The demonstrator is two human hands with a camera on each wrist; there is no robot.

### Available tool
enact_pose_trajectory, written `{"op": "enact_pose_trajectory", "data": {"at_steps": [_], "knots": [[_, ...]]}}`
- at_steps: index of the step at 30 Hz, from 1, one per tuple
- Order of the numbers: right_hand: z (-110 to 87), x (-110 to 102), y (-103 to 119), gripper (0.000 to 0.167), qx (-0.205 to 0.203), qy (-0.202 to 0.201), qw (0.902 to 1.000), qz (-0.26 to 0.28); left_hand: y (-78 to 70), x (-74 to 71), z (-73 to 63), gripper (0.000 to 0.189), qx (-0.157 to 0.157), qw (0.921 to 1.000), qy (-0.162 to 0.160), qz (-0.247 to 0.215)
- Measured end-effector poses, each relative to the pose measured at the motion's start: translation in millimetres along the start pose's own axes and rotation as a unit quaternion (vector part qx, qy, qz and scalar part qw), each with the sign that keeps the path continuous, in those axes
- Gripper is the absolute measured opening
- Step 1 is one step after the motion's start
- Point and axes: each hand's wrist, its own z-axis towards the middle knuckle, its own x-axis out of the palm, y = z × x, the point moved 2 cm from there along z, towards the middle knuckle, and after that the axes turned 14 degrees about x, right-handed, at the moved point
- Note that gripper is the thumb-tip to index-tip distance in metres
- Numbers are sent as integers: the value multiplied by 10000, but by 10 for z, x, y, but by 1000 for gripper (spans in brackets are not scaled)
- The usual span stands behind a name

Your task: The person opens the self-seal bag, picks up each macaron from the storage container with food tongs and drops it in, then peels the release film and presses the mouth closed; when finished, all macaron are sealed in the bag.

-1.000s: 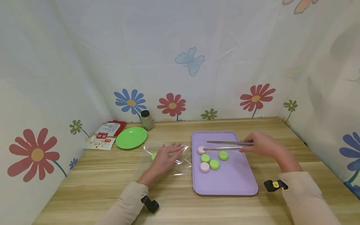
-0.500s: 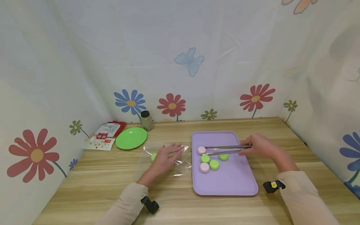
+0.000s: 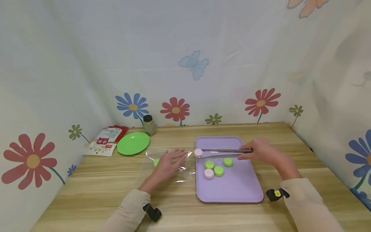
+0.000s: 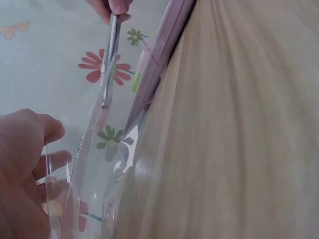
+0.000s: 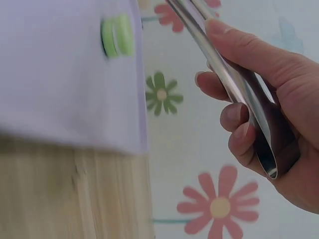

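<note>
My right hand (image 3: 261, 153) grips metal tongs (image 5: 234, 84), whose tips pinch a pink macaron (image 3: 198, 152) at the left edge of the purple tray (image 3: 229, 191). Three green macarons (image 3: 218, 171) and another pink macaron (image 3: 209, 173) lie on the tray. Left of it, my left hand (image 3: 167, 164) touches a clear plastic bag (image 3: 183, 175) with its fingers spread. In the left wrist view, film stands up in front of those fingers. A green macaron (image 3: 156, 162) shows at the bag, partly hidden by the left hand.
Toward the back left stand a green plate (image 3: 133, 143) and a jar (image 3: 149, 125) with a black lid. Printed packets (image 3: 105, 138) lie beside the plate. A flowered curtain (image 3: 185, 80) closes off the back and sides of the wooden table (image 3: 162, 212).
The tongs have closed on the pink macaron and shifted it left to the tray's edge. My right hand moves left with them. The left hand keeps its place on the bag.
</note>
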Motion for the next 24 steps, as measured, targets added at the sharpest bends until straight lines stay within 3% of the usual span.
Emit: {"op": "enact_pose_trajectory", "data": {"at_steps": [6, 15, 24], "knots": [[60, 255, 383, 39, -453, 500, 9977, 38, 6, 10, -2, 33, 50, 10000, 0, -44], [285, 566, 765, 28, -1251, 598, 9902, 191, -14, 35, 18, 31, 148, 9998, 32, -102], [500, 660, 1032, 15, -1072, 534, 9928, 92, -13, 28, 18, 30, 241, 9997, -23, 34]]}}
